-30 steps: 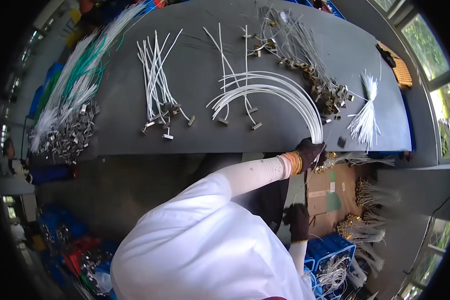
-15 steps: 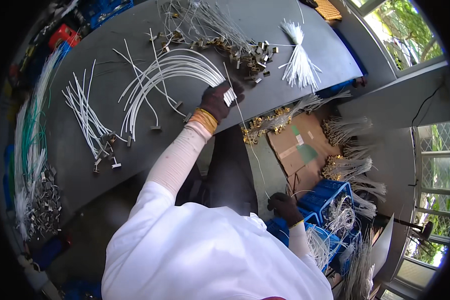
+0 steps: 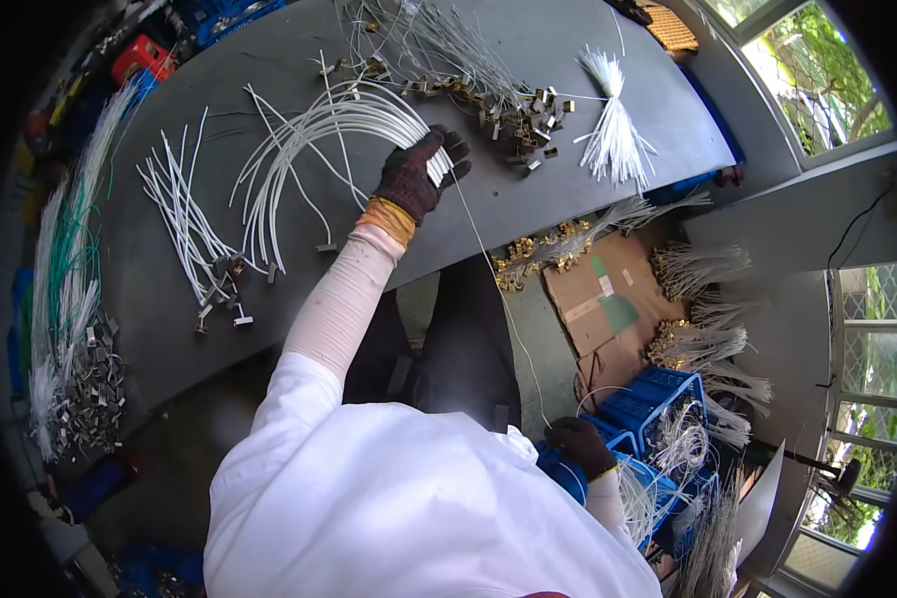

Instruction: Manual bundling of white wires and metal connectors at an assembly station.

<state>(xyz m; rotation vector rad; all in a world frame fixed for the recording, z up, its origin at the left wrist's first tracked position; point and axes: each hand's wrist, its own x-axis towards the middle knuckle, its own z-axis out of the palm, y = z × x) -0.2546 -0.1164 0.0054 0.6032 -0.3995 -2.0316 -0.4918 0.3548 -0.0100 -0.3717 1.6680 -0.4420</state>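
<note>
Item: bundle of white wires (image 3: 319,140), fanned in arc on grey bench (image 3: 528,214). Light, springy, slippery; ends carry small metal clips. My left hand (image 3: 416,174), gloved, fingers closed over gathered end, the best hold. My right hand (image 3: 580,446) low at blue crate (image 3: 658,399); fingers' state unclear.
</note>
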